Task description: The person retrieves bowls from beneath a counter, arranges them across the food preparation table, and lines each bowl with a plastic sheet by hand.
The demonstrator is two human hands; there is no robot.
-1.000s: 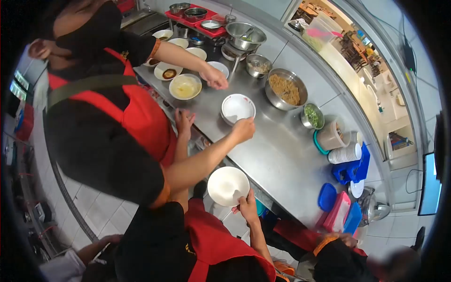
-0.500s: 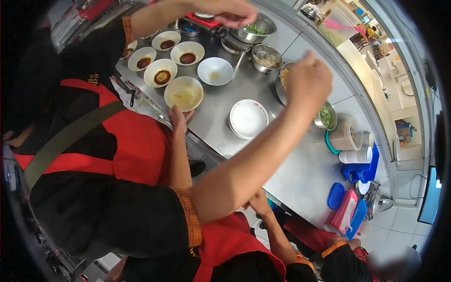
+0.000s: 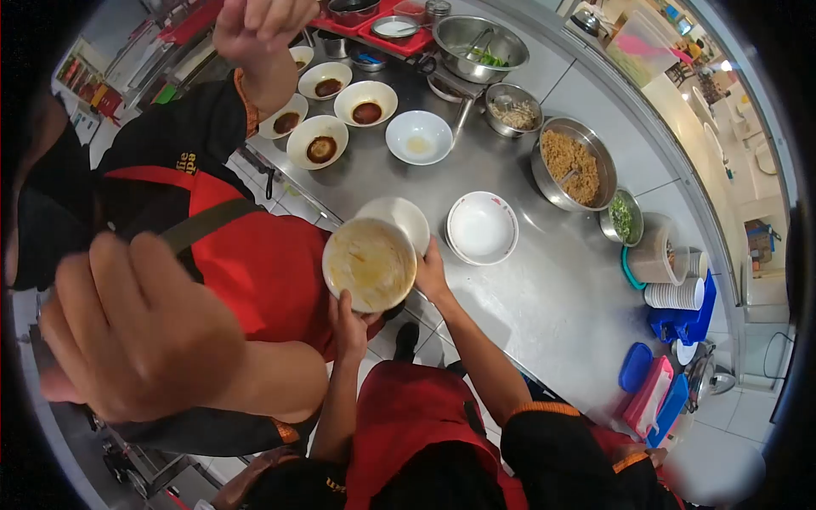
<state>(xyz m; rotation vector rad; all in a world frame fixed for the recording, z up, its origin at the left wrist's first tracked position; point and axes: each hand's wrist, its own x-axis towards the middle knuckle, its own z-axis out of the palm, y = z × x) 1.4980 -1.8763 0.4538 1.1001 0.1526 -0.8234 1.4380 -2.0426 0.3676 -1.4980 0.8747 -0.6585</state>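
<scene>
My left hand grips a bowl from below. The bowl is tilted toward me, and its inside is smeared with a pale yellowish film. Partly hidden behind it is a plain white bowl. My right hand holds that one by its right rim, with most fingers out of sight underneath. Both bowls are at the front edge of the steel table. Just right of my right hand stands a stack of white bowls.
A co-worker in a red apron stands close on the left, one blurred hand near the camera. Bowls with dark sauce and a white bowl stand ahead. Along the wall are metal bowls of brown crumbly food and chopped greens.
The smeared bowl has come off the table toward me in my left hand. My right hand has risen to the white bowl. The co-worker's arm has swung left, away from the table.
</scene>
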